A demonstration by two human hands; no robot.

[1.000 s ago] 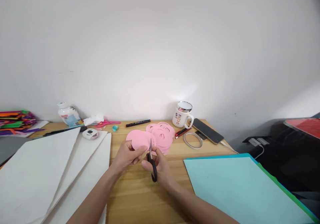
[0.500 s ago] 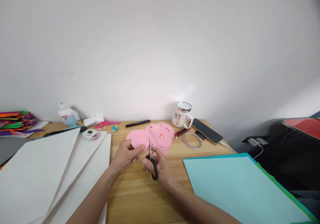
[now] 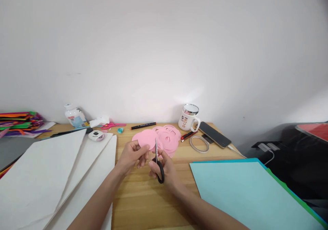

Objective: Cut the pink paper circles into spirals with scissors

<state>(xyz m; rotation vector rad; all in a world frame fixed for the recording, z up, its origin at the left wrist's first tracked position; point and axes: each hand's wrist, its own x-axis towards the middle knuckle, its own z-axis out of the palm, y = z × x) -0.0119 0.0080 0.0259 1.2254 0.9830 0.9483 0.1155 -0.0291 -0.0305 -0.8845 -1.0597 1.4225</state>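
Note:
Between the thumb and fingers of my left hand (image 3: 133, 154) is a round piece of pink paper (image 3: 147, 138), held up above the table. My right hand (image 3: 164, 165) grips black-handled scissors (image 3: 160, 172), their metal blades pointing away from me. The blades lie at the right edge of the pink piece; whether they are parted is hard to make out. Behind both hands lies a pile of pink paper cut-outs (image 3: 167, 139), several of them with holes or notches. My left hand partly hides the lower edge of the held piece.
Large white sheets (image 3: 51, 172) cover the table's left; light-blue sheets (image 3: 230, 189) lie at the right. Along the back are a white bottle (image 3: 75, 116), pink scissors (image 3: 112, 125), a black marker (image 3: 143, 125), a mug (image 3: 188, 119), a tape roll (image 3: 199, 144) and a phone (image 3: 215, 135).
The whole view has shifted a little, so things sit slightly farther right. The held pink paper has turned or tilted slightly beside the blades. Both hands keep their grips.

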